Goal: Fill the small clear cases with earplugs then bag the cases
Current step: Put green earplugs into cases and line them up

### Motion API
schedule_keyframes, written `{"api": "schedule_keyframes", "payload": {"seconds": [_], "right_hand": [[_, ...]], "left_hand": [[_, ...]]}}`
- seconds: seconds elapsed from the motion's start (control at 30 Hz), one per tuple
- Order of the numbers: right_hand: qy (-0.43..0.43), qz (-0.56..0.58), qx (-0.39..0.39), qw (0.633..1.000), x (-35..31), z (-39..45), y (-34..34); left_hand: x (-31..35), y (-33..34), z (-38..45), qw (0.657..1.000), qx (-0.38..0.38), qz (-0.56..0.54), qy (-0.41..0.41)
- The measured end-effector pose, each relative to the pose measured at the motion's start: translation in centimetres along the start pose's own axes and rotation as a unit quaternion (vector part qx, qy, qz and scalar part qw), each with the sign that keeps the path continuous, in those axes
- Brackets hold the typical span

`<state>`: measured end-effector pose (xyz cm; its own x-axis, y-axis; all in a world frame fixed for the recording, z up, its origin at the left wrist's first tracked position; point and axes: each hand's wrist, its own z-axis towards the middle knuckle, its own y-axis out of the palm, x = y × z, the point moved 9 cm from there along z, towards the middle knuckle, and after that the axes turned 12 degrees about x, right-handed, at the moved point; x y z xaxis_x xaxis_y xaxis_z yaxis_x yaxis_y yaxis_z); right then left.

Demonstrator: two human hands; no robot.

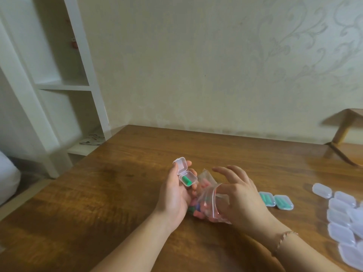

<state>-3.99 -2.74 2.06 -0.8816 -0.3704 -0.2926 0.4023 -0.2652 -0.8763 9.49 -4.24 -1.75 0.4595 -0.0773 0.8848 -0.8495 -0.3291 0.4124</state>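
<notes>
My left hand [174, 195] holds a small clear case [185, 174] with its lid flipped up and one green earplug [186, 180] lying inside. Between my hands lies a clear zip bag [208, 201] of pink, green and blue earplugs. My right hand [239, 197] has its thumb and fingers reaching into the bag's mouth, other fingers spread above it. Two closed cases holding green earplugs [277, 201] lie on the table just right of my right hand.
A pile of several empty clear cases [345, 218] covers the right edge of the wooden table [117, 193]. A white shelf unit [59, 85] stands at the left, a wooden stand [345, 130] at the back right against the wall.
</notes>
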Motion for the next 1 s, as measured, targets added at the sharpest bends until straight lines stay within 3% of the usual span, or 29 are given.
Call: {"api": "schedule_keyframes", "payload": {"seconds": [0.2, 0.27, 0.37, 0.57, 0.73, 1.0], "right_hand": [[0.004, 0.121, 0.098, 0.988, 2.4, -3.0, -5.2], [0.053, 0.240, 0.150, 0.958, 3.2, -3.6, -7.0], [0.114, 0.423, 0.159, 0.885, 3.3, -3.7, -7.1], [0.159, 0.528, 0.151, 0.821, 2.4, -3.8, -6.4], [0.120, 0.359, 0.214, 0.900, 2.7, -4.4, -7.8], [0.055, 0.242, 0.253, 0.935, 1.5, -4.6, -8.2]], "left_hand": [[1.3, 0.3, -0.4, 0.999, -0.023, 0.005, 0.041], [1.7, 0.7, -0.9, 0.998, -0.039, 0.000, 0.055], [1.5, 2.0, -2.5, 0.996, -0.078, -0.012, 0.037], [-0.4, 5.4, -6.1, 0.983, -0.183, -0.008, 0.007], [-1.7, 6.1, -6.8, 0.982, -0.185, 0.024, 0.022], [-2.0, 6.1, -6.7, 0.985, -0.171, 0.021, -0.003]]}}
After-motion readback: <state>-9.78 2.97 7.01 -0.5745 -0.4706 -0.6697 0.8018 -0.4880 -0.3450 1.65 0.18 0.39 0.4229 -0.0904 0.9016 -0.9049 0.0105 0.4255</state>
